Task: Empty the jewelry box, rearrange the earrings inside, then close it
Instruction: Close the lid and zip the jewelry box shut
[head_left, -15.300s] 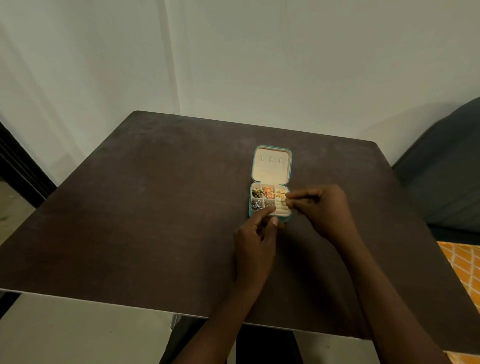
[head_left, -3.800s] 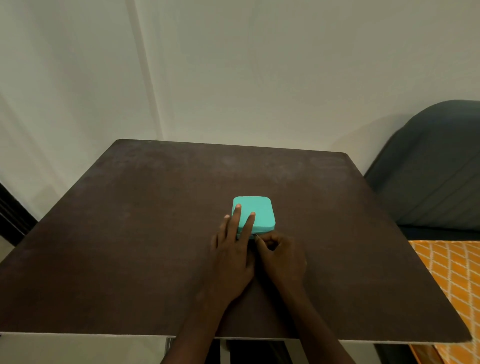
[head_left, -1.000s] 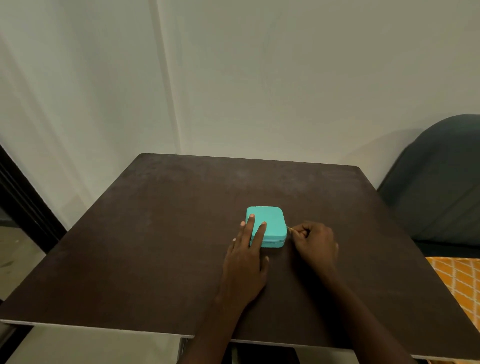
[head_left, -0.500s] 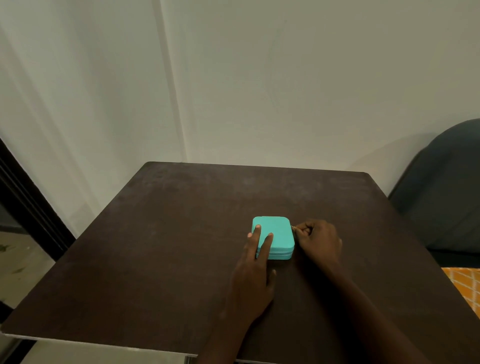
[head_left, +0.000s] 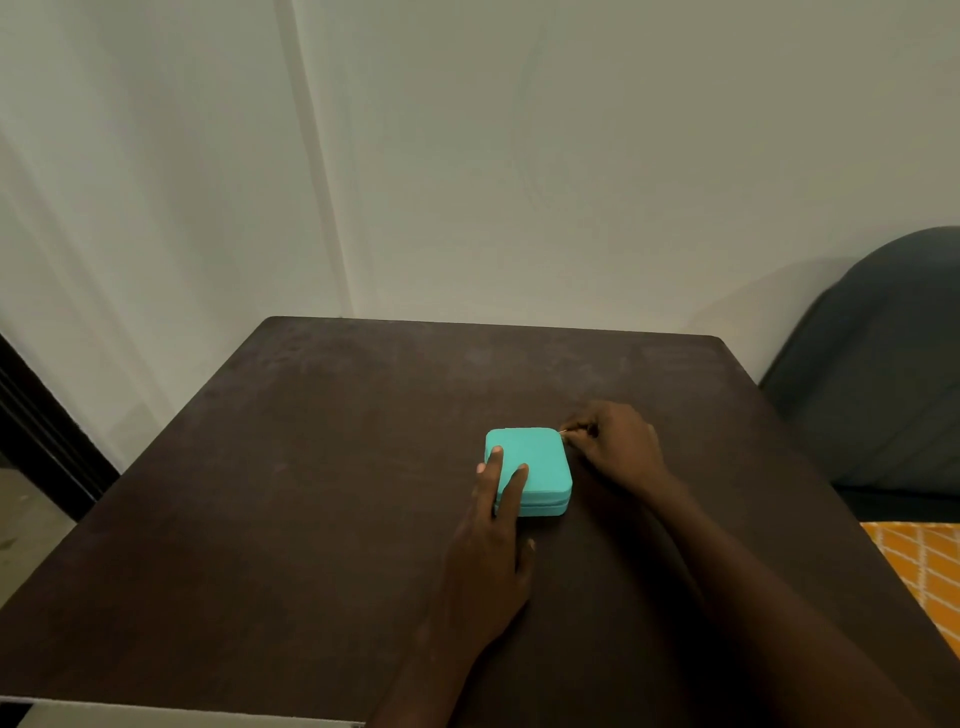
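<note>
turquoise and shut, the jewelry box (head_left: 535, 467) lies flat on the dark brown worktop (head_left: 311, 493), a little right of its middle, lid down on the base with the seam showing along the near side. the left hand (head_left: 491, 551) reaches in from below and rests on the worktop with its fingers spread flat; two fingertips (head_left: 496, 457) press on the near left part of the lid, grasping nothing. the right hand (head_left: 615, 447) sits just beside the box at its far right corner, fingers curled in and pinched on a thin pale zipper pull (head_left: 563, 432) that sticks out from that corner. both bare forearms come in from the bottom edge of the view, the right one crossing the near right part of the worktop. no earrings show outside the box. a plain pale wall (head_left: 519, 156) stands behind the worktop. a dark grey chair (head_left: 883, 374) is to the right, well apart from the box, and an orange patterned cloth (head_left: 924, 566) shows below it at the right edge.
</note>
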